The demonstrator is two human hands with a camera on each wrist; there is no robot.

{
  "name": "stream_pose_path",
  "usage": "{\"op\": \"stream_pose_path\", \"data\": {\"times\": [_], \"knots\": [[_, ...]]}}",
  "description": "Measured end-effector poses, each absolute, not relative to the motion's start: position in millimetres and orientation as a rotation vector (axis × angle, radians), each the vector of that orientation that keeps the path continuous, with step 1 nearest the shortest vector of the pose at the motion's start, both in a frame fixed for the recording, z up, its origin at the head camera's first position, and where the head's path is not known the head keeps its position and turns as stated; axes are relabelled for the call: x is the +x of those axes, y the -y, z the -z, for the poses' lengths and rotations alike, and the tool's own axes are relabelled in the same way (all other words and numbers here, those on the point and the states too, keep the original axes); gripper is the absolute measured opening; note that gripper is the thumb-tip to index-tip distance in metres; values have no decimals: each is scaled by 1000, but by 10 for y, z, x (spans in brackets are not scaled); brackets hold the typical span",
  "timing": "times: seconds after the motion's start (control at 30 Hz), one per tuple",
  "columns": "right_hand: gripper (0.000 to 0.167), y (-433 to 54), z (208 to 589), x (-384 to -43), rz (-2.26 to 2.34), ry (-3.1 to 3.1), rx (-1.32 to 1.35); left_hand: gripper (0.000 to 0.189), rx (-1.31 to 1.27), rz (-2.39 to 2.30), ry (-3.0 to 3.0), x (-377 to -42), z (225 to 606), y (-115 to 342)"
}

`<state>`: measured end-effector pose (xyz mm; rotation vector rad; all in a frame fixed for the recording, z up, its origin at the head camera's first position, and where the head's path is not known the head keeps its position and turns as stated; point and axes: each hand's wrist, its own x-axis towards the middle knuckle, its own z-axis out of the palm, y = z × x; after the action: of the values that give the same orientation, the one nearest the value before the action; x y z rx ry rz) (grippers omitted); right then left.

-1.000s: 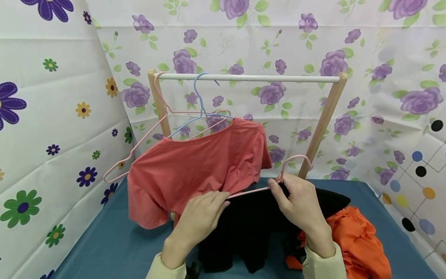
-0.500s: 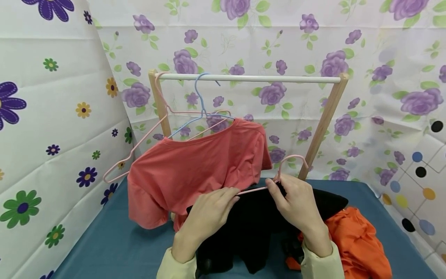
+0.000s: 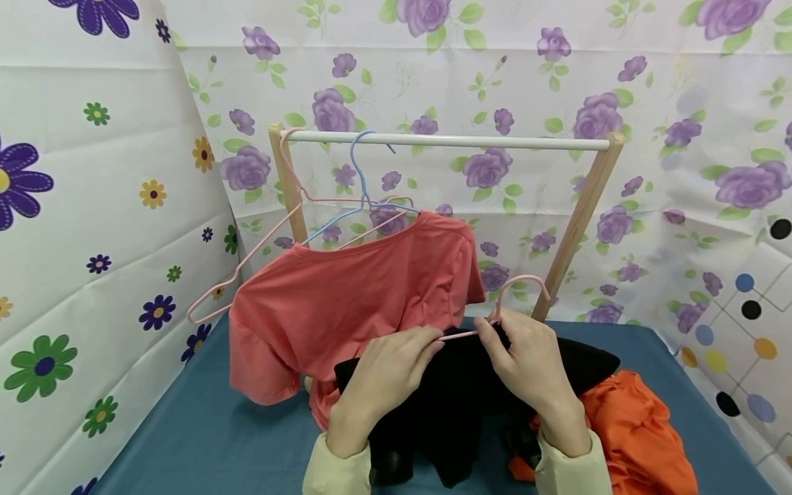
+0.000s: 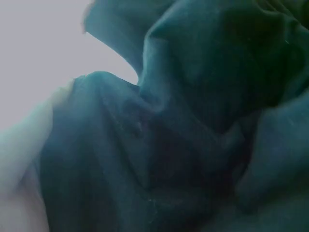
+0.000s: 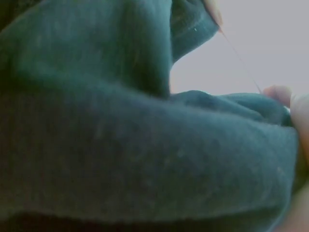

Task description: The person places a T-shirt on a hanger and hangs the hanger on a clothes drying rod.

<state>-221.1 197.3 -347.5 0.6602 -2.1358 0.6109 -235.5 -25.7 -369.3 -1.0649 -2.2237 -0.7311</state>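
A black garment (image 3: 452, 399) hangs on a pink clothes hanger (image 3: 500, 297) low over the table. My right hand (image 3: 526, 357) grips the hanger at the base of its hook. To its left, my left hand (image 3: 392, 364) pinches the garment's top edge by the hanger's bar, which shows as a short bare stretch between the hands. In the left wrist view dark folds of the garment (image 4: 145, 159) fill most of the frame, beside pale, blurred fingers (image 4: 21, 150). The right wrist view shows the garment (image 5: 145, 159) spread below a thumb at the right edge.
A coral T-shirt (image 3: 359, 295) hangs from a blue hanger (image 3: 360, 165) on the rack's white rail (image 3: 464, 141). Another pink hanger (image 3: 247, 254) hangs at the rail's left end. An orange garment (image 3: 643, 426) lies crumpled on the blue table cover (image 3: 204, 433) at the right.
My left hand has slid right along the hanger's bar towards the right hand, so less of the bar shows between them. The right hand has barely moved.
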Motion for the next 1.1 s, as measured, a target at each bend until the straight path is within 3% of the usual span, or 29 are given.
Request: {"op": "stream_pose_path", "data": {"times": [0.43, 0.7, 1.1], "knots": [[17, -2018, 3480, -2219, -629, 2149, 689, 17, -1036, 741, 2180, -2318, 3649, 147], [30, -2093, 3503, -2222, -670, 2134, 739, 19, -1010, 759, 2164, -2321, 3660, 204], [32, -2249, 3501, -2238, -662, 2112, 717, 17, -951, 806, 2146, -2334, 3622, 364]]}}
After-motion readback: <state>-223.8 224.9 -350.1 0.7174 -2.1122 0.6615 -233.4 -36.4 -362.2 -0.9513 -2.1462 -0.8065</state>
